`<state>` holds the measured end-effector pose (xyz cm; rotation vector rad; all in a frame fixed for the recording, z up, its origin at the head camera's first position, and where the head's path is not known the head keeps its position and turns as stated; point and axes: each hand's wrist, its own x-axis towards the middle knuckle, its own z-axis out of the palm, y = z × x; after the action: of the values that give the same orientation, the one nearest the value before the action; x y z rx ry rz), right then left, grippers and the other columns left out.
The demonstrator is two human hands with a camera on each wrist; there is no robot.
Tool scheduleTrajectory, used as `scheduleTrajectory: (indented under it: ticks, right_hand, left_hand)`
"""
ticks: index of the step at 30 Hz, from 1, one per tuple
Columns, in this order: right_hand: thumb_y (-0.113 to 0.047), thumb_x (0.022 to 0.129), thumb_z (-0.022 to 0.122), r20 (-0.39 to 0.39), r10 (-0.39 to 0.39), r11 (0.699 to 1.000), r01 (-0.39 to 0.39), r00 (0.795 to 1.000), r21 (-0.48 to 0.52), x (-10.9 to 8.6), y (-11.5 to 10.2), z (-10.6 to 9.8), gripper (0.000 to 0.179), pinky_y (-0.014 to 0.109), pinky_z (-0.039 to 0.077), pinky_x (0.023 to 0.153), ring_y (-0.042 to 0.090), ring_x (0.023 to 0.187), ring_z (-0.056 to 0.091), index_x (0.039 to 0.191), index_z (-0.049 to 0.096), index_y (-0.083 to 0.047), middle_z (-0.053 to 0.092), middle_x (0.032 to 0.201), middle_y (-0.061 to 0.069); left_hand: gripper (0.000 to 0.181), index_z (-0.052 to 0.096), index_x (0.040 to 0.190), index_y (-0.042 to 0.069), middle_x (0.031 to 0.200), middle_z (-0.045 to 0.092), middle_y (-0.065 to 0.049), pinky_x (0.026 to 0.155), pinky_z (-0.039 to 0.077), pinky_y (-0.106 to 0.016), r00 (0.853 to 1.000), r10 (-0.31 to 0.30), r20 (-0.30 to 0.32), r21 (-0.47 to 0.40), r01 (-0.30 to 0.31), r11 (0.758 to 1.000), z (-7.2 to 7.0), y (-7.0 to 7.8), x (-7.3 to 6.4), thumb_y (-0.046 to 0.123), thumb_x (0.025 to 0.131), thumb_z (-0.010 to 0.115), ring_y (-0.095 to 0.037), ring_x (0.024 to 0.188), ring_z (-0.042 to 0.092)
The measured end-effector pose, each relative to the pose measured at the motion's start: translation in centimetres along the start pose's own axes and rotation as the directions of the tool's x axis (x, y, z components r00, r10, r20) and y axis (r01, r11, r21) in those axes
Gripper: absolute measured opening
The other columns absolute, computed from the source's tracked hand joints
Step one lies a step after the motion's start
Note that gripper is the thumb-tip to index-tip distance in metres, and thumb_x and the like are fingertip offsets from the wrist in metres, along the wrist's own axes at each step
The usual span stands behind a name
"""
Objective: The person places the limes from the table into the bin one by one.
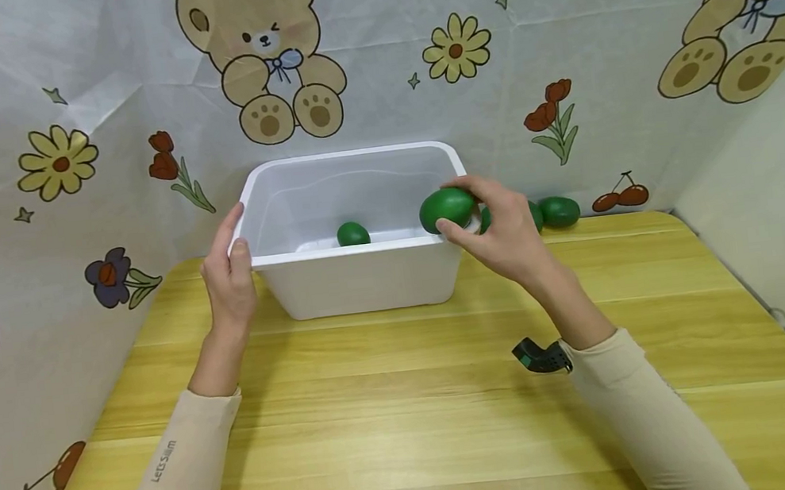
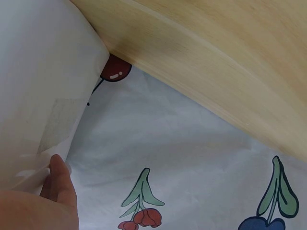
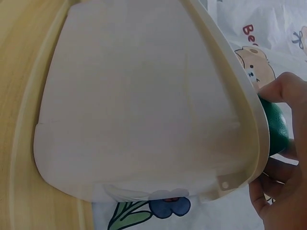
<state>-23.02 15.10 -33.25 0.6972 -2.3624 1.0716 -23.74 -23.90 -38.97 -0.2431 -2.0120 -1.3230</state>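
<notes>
A white plastic bin (image 1: 360,282) stands on the wooden table against the printed backdrop. My left hand (image 1: 230,282) grips its left rim, and the left wrist view shows the fingers along the outer wall. At the right rim, my right hand (image 1: 505,225) holds a dark green oval fruit (image 1: 446,209) between thumb and fingers, with the fruit overlapping the bin's corner. In the right wrist view the held fruit shows partly behind the rim. Another green oval fruit (image 1: 353,234) lies on the bin's floor, its lower part hidden by the front wall.
More green fruits (image 1: 560,212) lie at the table's back edge, right of the bin, partly hidden by my right hand. A black strap device (image 1: 542,356) sits at my right wrist. The wooden table (image 1: 381,414) stretches in front; a white wall (image 1: 778,220) bounds the right.
</notes>
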Motion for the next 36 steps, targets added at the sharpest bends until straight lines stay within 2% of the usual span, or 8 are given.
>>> scheduleTrajectory:
  ticks: [5, 12, 17, 24, 29, 36]
  right_hand:
    - [-0.027, 0.091, 0.080, 0.002, -0.041, 0.999, 0.041, 0.999, -0.033, 0.0, 0.2, 0.2, 0.045, 0.041, 0.046, 0.081, 0.023, 0.095, 0.060, 0.132, 0.068, -0.014, 0.071, 0.115, 0.009]
    - [-0.028, 0.092, 0.077, 0.026, -0.121, 0.990, 0.122, 0.992, -0.072, 0.2, 0.6, 0.5, 0.045, 0.043, 0.045, 0.080, 0.027, 0.096, 0.058, 0.132, 0.068, -0.009, 0.072, 0.114, 0.009]
    - [-0.027, 0.093, 0.076, 0.026, -0.110, 0.991, 0.111, 0.994, -0.075, 0.1, 0.7, 0.5, 0.045, 0.043, 0.043, 0.080, 0.027, 0.096, 0.058, 0.133, 0.069, -0.008, 0.074, 0.114, 0.009]
    - [-0.014, 0.097, 0.071, 0.003, -0.127, 0.992, 0.127, 0.992, -0.027, 0.0, 0.5, 0.6, 0.026, 0.043, 0.042, 0.086, 0.028, 0.103, 0.062, 0.121, 0.073, -0.006, 0.078, 0.109, 0.009]
    - [-0.013, 0.097, 0.071, -0.012, -0.140, 0.990, 0.139, 0.990, -0.030, -0.1, 0.6, 0.6, 0.025, 0.044, 0.046, 0.088, 0.028, 0.106, 0.064, 0.121, 0.074, -0.005, 0.078, 0.112, 0.009]
    - [-0.012, 0.097, 0.072, -0.109, -0.114, 0.993, 0.110, 0.988, -0.039, -0.2, 1.1, 0.2, 0.032, 0.047, 0.053, 0.095, 0.030, 0.108, 0.066, 0.128, 0.071, -0.004, 0.073, 0.122, 0.012]
  left_hand:
    - [0.055, 0.060, 0.150, 0.014, 0.146, 0.066, -0.004, 0.098, 0.048, -0.012, 1.000, 0.005, -0.004, -0.005, -0.005, 1.000, 0.0, 0.0, 0.0, 0.032, 0.101, 0.043, -0.030, 0.130, 0.065]
    - [0.054, 0.060, 0.151, 0.013, 0.147, 0.065, -0.003, 0.100, 0.049, -0.013, 1.000, 0.007, 0.000, -0.003, -0.007, 1.000, 0.1, 0.0, 0.0, 0.031, 0.102, 0.043, -0.029, 0.131, 0.065]
    - [0.054, 0.059, 0.151, 0.015, 0.148, 0.064, -0.002, 0.100, 0.049, -0.013, 1.000, 0.001, 0.003, 0.002, -0.002, 1.000, 0.0, 0.0, 0.0, 0.031, 0.102, 0.042, -0.028, 0.132, 0.064]
    - [0.054, 0.059, 0.152, 0.016, 0.148, 0.064, -0.001, 0.100, 0.051, -0.016, 1.000, -0.009, 0.004, 0.000, 0.009, 1.000, 0.0, 0.1, 0.0, 0.031, 0.102, 0.042, -0.028, 0.132, 0.064]
    - [0.055, 0.059, 0.152, 0.017, 0.149, 0.063, 0.001, 0.102, 0.050, -0.016, 1.000, -0.016, 0.008, 0.006, 0.016, 1.000, -0.1, 0.0, -0.1, 0.032, 0.103, 0.042, -0.026, 0.133, 0.063]
    - [0.055, 0.058, 0.152, 0.016, 0.149, 0.064, 0.000, 0.101, 0.050, -0.015, 1.000, -0.007, 0.012, -0.001, 0.007, 1.000, -0.1, 0.0, -0.1, 0.032, 0.103, 0.042, -0.027, 0.132, 0.064]
